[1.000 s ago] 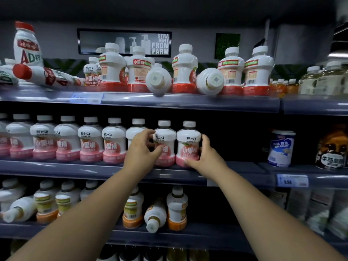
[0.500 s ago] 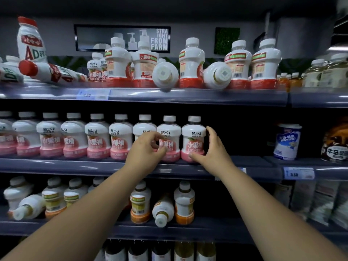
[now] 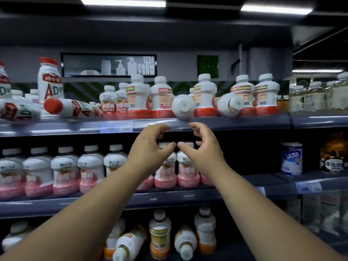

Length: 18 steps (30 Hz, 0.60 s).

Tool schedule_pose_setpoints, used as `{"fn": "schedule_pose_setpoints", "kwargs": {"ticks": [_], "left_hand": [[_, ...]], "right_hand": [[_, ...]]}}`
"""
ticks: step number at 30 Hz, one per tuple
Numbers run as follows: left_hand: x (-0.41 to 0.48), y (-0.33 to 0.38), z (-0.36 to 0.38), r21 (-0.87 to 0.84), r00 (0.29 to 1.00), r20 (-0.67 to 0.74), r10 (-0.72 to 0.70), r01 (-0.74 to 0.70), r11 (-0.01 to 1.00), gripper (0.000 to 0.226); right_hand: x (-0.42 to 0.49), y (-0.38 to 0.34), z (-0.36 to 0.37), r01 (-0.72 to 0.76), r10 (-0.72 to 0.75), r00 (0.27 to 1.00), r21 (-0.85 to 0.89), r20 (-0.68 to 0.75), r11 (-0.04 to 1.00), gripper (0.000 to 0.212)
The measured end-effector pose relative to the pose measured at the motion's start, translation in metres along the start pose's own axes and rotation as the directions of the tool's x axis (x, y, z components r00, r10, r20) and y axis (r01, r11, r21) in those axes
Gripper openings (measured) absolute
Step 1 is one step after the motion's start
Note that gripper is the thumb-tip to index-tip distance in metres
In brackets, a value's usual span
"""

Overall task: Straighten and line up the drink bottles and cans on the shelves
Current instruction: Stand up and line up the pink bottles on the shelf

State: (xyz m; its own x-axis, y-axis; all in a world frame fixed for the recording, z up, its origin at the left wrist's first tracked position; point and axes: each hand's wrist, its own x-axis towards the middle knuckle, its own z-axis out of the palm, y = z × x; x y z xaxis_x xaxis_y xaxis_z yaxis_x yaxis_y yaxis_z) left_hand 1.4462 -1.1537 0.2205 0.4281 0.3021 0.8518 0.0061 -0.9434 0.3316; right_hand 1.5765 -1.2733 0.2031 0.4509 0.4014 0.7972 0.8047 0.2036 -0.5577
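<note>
Both hands up in front of the top shelf edge (image 3: 207,123), empty. Left hand (image 3: 150,147) and right hand (image 3: 202,147) side by side, fingers curled loosely, thumbs nearly meeting, gripping nothing and touching no bottle.

Top shelf: red-based white bottles mostly upright, but two lie tipped with their bottoms facing out. One fallen bottle (image 3: 183,106) sits just above the hands at the shelf lip, second fallen bottle (image 3: 230,104) further right between upright ones. Further left, a red-capped AD bottle (image 3: 70,108) lies on its side, another tipped one (image 3: 17,111) at the left edge, a tall AD bottle (image 3: 50,85) upright behind them.

Middle shelf: pink-based bottles (image 3: 65,172) in a neat upright row, labels forward, row runs behind both forearms. A blue-and-white cup (image 3: 291,158) stands well apart to the right, a brown-labelled jar (image 3: 334,155) beside it.

Bottom shelf: orange-based bottles, mixed. One upright (image 3: 160,234), two tipped with caps pointing out (image 3: 130,243) (image 3: 185,243), one more lying at far left (image 3: 16,236). Frame is motion-blurred, labels not readable in detail
</note>
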Motion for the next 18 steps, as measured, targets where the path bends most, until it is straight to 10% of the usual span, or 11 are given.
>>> {"fn": "schedule_pose_setpoints", "kwargs": {"ticks": [18], "left_hand": [[0.022, -0.089, -0.148, 0.224, 0.997, -0.046, -0.055, 0.064, 0.972, 0.041]], "right_hand": [[0.052, -0.071, 0.126, 0.123, -0.118, 0.982, -0.03, 0.146, 0.992, 0.045]]}}
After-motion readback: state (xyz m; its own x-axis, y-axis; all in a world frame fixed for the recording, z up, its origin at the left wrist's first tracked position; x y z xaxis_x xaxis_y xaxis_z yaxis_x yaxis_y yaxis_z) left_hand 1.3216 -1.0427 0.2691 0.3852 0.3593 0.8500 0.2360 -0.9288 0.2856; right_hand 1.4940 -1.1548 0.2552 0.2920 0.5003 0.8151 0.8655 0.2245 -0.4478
